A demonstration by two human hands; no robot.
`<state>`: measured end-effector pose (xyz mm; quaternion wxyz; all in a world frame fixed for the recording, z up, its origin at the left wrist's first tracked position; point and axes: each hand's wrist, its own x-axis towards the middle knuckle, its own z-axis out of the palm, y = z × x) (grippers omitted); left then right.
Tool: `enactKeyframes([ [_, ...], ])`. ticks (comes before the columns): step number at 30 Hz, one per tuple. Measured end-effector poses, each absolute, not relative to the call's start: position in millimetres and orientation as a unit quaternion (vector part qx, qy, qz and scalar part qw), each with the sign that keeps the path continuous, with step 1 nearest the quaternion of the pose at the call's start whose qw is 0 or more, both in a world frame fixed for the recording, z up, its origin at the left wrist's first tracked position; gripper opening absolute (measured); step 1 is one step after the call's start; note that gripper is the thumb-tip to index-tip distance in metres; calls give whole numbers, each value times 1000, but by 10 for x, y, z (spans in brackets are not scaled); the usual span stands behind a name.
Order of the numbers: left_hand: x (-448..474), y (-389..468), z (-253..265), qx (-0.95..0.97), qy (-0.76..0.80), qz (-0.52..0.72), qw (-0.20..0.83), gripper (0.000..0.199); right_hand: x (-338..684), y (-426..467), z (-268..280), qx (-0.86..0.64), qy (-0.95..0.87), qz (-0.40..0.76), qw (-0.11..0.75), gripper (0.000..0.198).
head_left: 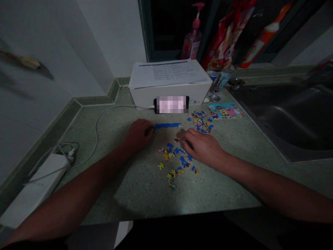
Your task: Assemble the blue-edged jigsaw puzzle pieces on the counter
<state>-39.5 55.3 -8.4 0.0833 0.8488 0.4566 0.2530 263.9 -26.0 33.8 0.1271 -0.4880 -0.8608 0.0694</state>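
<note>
A narrow blue strip of joined jigsaw puzzle pieces lies across the counter in front of the phone. At its left end is my left hand, fingers curled and closed; whatever is between the fingertips is hidden. My right hand rests to the right, thumb and fingers pinched, with a small red and white puzzle piece at the fingertips. Loose blue and yellow puzzle pieces are scattered below and between the hands. Beyond my right hand sits a denser pile of puzzle pieces.
A phone on a cable leans against a white box. Right of it lie a colourful picture card and a clear can. A sink borders the right side; a power strip lies left.
</note>
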Motion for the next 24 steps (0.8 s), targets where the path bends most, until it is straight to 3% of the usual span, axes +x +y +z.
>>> enactKeyframes([
  [8,-389,550,-67,850,451,258,85,17,2651,-225,350,-532,-845,39,36,31],
  [24,-379,542,-34,850,455,251,83,17,2633,-239,325,-535,-844,28,37,28],
])
